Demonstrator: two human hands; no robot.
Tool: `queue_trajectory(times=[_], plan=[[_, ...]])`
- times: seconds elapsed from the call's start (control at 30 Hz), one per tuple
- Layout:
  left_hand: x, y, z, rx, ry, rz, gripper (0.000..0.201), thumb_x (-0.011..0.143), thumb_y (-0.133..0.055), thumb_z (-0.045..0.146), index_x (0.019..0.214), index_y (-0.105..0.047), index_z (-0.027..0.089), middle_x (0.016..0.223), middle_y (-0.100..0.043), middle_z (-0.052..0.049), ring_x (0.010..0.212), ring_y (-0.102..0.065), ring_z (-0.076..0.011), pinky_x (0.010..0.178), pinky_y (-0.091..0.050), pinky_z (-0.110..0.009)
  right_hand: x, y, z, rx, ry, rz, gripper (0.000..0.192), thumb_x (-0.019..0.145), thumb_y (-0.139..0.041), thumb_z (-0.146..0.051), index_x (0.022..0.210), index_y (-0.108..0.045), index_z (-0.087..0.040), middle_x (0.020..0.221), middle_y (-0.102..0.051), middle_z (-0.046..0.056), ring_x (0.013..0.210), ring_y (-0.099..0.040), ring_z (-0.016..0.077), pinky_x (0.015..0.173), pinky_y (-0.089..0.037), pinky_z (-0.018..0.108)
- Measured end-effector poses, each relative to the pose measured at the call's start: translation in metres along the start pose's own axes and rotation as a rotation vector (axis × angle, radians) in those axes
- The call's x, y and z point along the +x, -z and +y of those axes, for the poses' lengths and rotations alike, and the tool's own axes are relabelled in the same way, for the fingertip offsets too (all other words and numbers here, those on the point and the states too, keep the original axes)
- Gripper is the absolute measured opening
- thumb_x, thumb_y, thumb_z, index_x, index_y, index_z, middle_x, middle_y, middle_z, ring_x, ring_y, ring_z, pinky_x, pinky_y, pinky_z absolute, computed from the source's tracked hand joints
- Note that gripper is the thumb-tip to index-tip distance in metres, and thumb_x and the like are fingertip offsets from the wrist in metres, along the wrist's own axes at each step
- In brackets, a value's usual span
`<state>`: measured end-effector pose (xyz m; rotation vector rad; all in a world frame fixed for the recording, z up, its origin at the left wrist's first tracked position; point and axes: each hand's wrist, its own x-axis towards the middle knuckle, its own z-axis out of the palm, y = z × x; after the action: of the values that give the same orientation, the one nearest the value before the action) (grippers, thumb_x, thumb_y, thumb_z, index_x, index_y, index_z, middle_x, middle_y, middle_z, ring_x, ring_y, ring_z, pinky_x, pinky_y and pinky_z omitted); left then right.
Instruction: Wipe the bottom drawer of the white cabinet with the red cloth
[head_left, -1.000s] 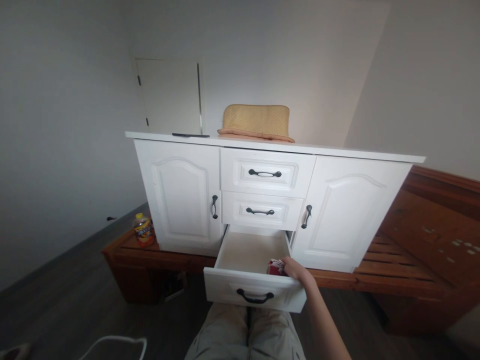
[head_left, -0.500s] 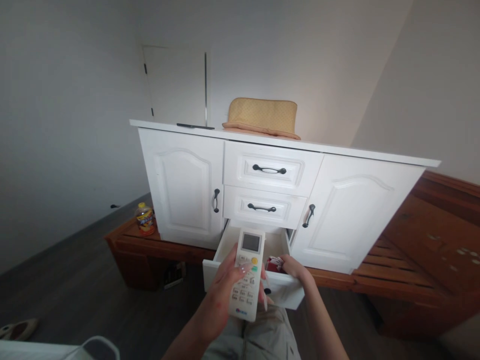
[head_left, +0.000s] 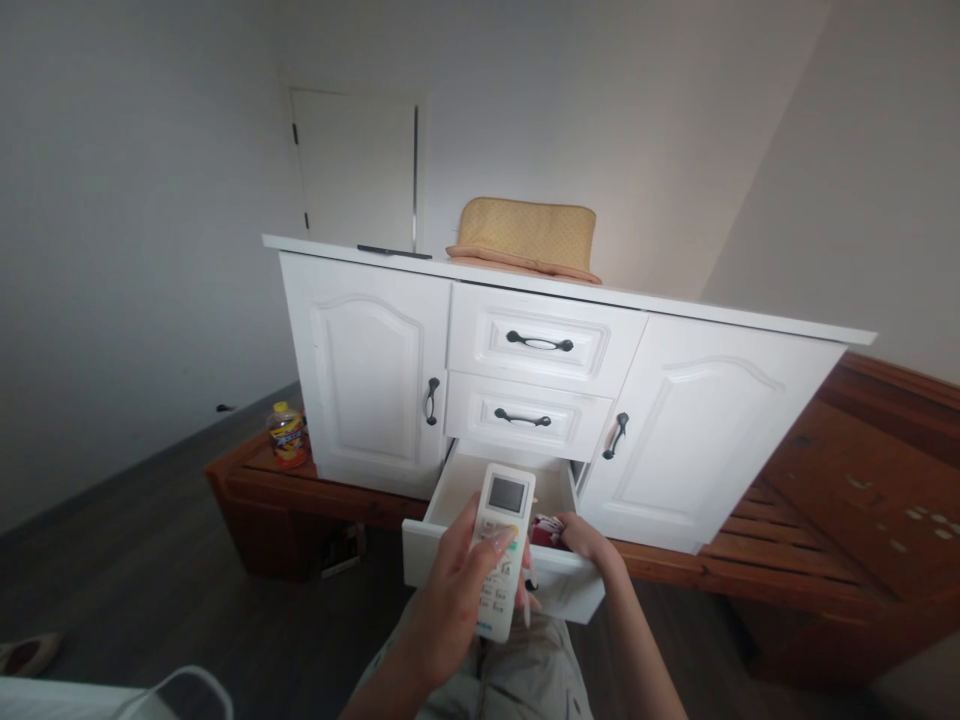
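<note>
A white air conditioner remote control (head_left: 516, 500) with a grey screen is held upright in front of me. My left hand (head_left: 457, 575) is closed around it, thumb lying over the buttons near the yellow one. Below and behind the remote, the lowest drawer (head_left: 429, 545) of the white cabinet is pulled out. My right hand (head_left: 585, 538) reaches over the drawer's front edge, fingers curled at a small red-and-white item (head_left: 546, 530) inside. Its kind is not clear, and the fingertips are partly hidden.
A woven tan mat or cushion (head_left: 529, 232) and a flat dark object (head_left: 394, 251) lie on the cabinet top (head_left: 660, 302). The cabinet stands on a reddish wooden bench (head_left: 255, 490). A yellow-capped bottle (head_left: 287, 437) stands at its left. A shoe (head_left: 30, 655) is on the floor.
The remote has tilted slightly and shifted a little right in my left hand, whose thumb now lies closer to the yellow button. My right hand stays at the red-and-white item.
</note>
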<state>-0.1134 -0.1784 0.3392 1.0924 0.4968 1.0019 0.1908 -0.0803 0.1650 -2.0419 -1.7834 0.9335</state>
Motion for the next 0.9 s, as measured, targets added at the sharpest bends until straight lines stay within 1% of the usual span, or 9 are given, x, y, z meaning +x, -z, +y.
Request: queue_trajectory(times=[0.07, 0.27, 0.47, 0.57, 0.67, 0.77, 0.9], plan=[[0.001, -0.001, -0.001, 0.017, -0.006, 0.011, 0.039, 0.09, -0.067, 0.054, 0.107, -0.062, 0.019, 0.077, -0.065, 0.001, 0.056, -0.058, -0.0109, 0.058, -0.054, -0.027, 0.0, 0.0, 0.001, 0.001, 0.0, 0.006, 0.037, 0.073, -0.045, -0.004, 0.088, -0.078, -0.01, 0.092, -0.081, 0.012, 0.084, -0.07, 0.0213, 0.073, -0.044, 0.029], [0.005, -0.003, -0.005, 0.057, -0.02, 0.107, 0.05, 0.086, -0.071, 0.059, 0.115, -0.06, 0.02, 0.075, -0.064, 0.002, 0.056, -0.059, -0.0117, 0.052, -0.051, -0.025, 0.003, -0.001, 0.002, 0.01, 0.01, 0.005, 0.039, 0.07, -0.044, -0.003, 0.088, -0.078, -0.011, 0.092, -0.082, 0.011, 0.084, -0.07, 0.0207, 0.072, -0.044, 0.028], [0.008, -0.005, -0.006, 0.081, -0.043, 0.085, 0.046, 0.089, -0.069, 0.059, 0.111, -0.059, 0.02, 0.08, -0.067, 0.001, 0.057, -0.06, -0.0107, 0.055, -0.052, -0.025, 0.004, -0.001, 0.003, 0.011, -0.002, 0.004, 0.041, 0.071, -0.045, -0.005, 0.092, -0.08, -0.011, 0.094, -0.082, 0.011, 0.084, -0.07, 0.0208, 0.073, -0.045, 0.028], [0.009, -0.006, -0.004, 0.072, -0.04, 0.096, 0.045, 0.089, -0.069, 0.058, 0.112, -0.059, 0.021, 0.08, -0.067, 0.001, 0.057, -0.06, -0.0107, 0.055, -0.052, -0.025, 0.003, -0.001, 0.001, 0.017, -0.005, -0.004, 0.041, 0.071, -0.046, -0.006, 0.093, -0.08, -0.011, 0.094, -0.082, 0.011, 0.084, -0.07, 0.021, 0.073, -0.045, 0.028], [0.009, -0.008, -0.001, 0.064, -0.049, 0.079, 0.042, 0.09, -0.068, 0.057, 0.11, -0.058, 0.021, 0.082, -0.067, 0.001, 0.057, -0.059, -0.01, 0.056, -0.053, -0.026, 0.002, -0.001, 0.0, 0.018, -0.005, -0.005, 0.04, 0.071, -0.047, -0.006, 0.094, -0.08, -0.011, 0.095, -0.082, 0.011, 0.085, -0.07, 0.0216, 0.073, -0.045, 0.029], [0.008, -0.008, 0.003, 0.065, -0.05, 0.065, 0.04, 0.091, -0.067, 0.056, 0.108, -0.058, 0.021, 0.08, -0.066, 0.002, 0.057, -0.059, -0.0098, 0.056, -0.052, -0.025, 0.002, 0.0, 0.0, 0.013, -0.007, -0.004, 0.04, 0.07, -0.046, -0.004, 0.092, -0.079, -0.011, 0.095, -0.082, 0.013, 0.085, -0.07, 0.0222, 0.073, -0.044, 0.029], [0.012, -0.009, 0.009, 0.083, -0.058, 0.024, 0.04, 0.089, -0.07, 0.054, 0.107, -0.055, 0.021, 0.079, -0.064, 0.003, 0.057, -0.059, -0.0097, 0.057, -0.053, -0.025, 0.004, -0.001, 0.002, 0.008, -0.012, 0.003, 0.037, 0.07, -0.046, -0.004, 0.087, -0.078, -0.012, 0.091, -0.081, 0.011, 0.083, -0.07, 0.0212, 0.073, -0.044, 0.029]])
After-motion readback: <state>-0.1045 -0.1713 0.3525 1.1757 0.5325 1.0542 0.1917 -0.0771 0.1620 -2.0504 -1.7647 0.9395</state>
